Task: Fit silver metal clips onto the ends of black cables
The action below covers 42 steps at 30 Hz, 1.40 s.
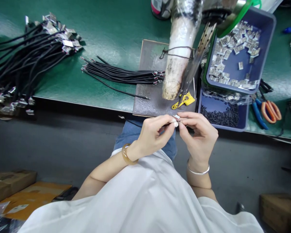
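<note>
Black cable [135,123], presumably light, flexible and best held near its end, lies over the lap, its end pinched by the left hand [154,132] while the right hand [200,134] pinches a silvery connector [177,116].

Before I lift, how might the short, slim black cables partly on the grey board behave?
The short black cables probably flex springily, given their gentle curves. They may scatter: one lies apart. Their thin wire ends might bend easily.
</note>
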Available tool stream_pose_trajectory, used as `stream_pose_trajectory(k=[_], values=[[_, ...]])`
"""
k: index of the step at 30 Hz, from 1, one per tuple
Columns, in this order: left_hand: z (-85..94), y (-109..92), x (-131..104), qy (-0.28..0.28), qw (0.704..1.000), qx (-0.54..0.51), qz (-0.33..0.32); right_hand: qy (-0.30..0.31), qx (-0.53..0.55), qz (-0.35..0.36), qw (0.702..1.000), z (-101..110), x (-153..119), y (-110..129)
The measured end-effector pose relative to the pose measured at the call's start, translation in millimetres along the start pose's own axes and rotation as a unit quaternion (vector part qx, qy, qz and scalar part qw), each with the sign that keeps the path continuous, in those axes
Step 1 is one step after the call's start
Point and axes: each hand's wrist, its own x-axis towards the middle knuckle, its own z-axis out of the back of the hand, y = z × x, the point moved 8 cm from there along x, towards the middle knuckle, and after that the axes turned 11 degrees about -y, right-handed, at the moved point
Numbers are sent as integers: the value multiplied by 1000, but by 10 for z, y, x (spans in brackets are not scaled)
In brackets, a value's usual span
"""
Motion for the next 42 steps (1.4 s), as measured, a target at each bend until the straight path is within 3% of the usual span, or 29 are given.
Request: stream_pose_trajectory(k=[4, 7, 10, 13, 23, 32, 39, 42], values=[[-116, 289, -45, 32, 951, -202, 233, -53, -18, 32, 998, 21, -10, 51], [-109, 369, -16, 7, 930, -234, 284, -105, -41, 79, 991, 105, 6, 114], [-69, 367, 39, -18, 933, -224, 283, -140, -55, 146, 978, 173, -10, 215], [-50, 329, 82, -23, 937, -215, 273, -117, -54, 172, 977, 116, -50, 249], [15, 325, 153, -55, 949, -182, 251, -111, -26, 99, 989, 51, -50, 41], [40, 292, 198, -62, 966, -115, 221, -85, -129, 236, 959, -18, -130, 145], [41, 283, 213, -84, 970, -94, 206, -72, -70, 145, 984, -28, -68, 13], [36, 277, 239, -96, 970, -95, 201, -73, -74, 143, 984, -33, -15, 33]])
